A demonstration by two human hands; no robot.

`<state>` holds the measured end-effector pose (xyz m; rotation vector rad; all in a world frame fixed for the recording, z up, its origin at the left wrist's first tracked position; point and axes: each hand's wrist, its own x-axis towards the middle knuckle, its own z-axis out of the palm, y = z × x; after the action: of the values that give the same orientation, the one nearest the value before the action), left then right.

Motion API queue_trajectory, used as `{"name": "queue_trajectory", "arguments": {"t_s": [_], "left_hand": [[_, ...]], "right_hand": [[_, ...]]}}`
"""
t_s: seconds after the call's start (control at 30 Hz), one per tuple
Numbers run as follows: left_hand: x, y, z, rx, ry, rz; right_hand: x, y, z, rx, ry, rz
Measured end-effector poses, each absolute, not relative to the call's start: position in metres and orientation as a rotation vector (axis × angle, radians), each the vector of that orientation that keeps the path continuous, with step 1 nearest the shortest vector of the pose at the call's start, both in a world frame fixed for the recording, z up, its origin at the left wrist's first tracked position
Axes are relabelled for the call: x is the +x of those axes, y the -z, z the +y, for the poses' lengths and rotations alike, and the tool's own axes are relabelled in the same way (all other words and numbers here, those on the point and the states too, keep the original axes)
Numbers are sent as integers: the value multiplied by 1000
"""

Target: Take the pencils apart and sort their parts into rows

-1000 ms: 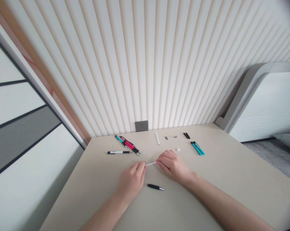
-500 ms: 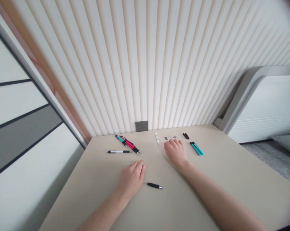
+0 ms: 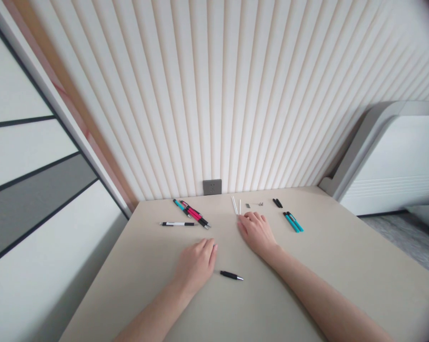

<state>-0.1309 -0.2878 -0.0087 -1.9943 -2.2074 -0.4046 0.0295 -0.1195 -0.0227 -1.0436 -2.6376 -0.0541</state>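
Note:
My left hand [image 3: 197, 262] rests on the table with its fingers curled closed. What it grips is hidden under the fingers. Just right of it lies a black pen grip section with a silver tip [image 3: 231, 275]. My right hand [image 3: 257, 232] is closed, thumb and forefinger at the near end of a thin white pen refill [image 3: 240, 206]. Two more white refills [image 3: 234, 205] lie side by side just left of that one. Beyond the right hand are small springs [image 3: 247, 205] and small metal pieces [image 3: 261, 204].
Black pen parts [image 3: 277, 203] and two teal barrels [image 3: 293, 222] lie on the right. On the left are a white-and-black pen [image 3: 178, 223], pink pens [image 3: 195, 213] and a teal pen [image 3: 182, 208]. A socket [image 3: 212, 186] sits on the ribbed wall behind the table [image 3: 264, 308].
My right hand has shifted slightly left and nearer, turning the refill from a slant to nearly parallel with the other two. The left hand stays almost in place; the view has shifted slightly.

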Motion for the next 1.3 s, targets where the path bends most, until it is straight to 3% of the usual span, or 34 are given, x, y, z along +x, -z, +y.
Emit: {"name": "queue_trajectory", "arguments": {"t_s": [1.3], "left_hand": [[-131,6,-286,-2061,378,-2230]], "right_hand": [[5,33,-93,-863,-123,-2694]]}}
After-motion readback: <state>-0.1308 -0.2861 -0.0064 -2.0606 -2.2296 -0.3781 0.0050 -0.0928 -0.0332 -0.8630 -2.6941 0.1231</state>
